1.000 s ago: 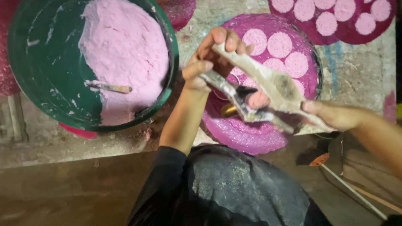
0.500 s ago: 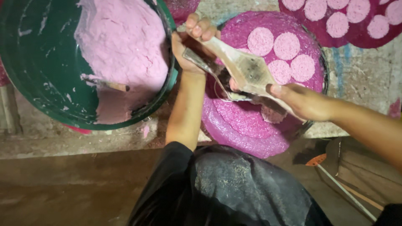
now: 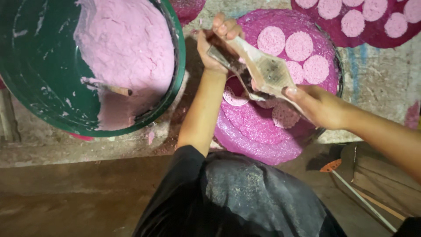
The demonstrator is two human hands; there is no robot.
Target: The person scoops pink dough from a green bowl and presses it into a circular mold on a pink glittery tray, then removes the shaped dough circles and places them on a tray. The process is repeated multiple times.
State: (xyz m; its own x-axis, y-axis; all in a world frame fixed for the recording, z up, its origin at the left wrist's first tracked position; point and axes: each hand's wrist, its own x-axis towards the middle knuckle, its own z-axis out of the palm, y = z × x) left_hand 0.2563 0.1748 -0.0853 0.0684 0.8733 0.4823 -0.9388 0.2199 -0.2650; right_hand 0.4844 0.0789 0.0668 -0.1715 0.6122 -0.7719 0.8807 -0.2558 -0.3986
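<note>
Evidently both hands grip a hinged press [image 3: 263, 72]: left hand [image 3: 215, 41] clenched on the handles, right hand [image 3: 318, 105] grasping its far end, above the pink mesh tray [image 3: 258, 136], so pressed discs land there.

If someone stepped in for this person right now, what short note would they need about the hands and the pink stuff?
Left hand: grips the far end of the hinged press.
Right hand: grips its near end, over the round magenta tray.
Done: three pale pink discs lie at the tray's far side, more under the press.
Left: the tray's near part is bare; the green basin holds plenty of pink paste, with a stick in it.
</note>
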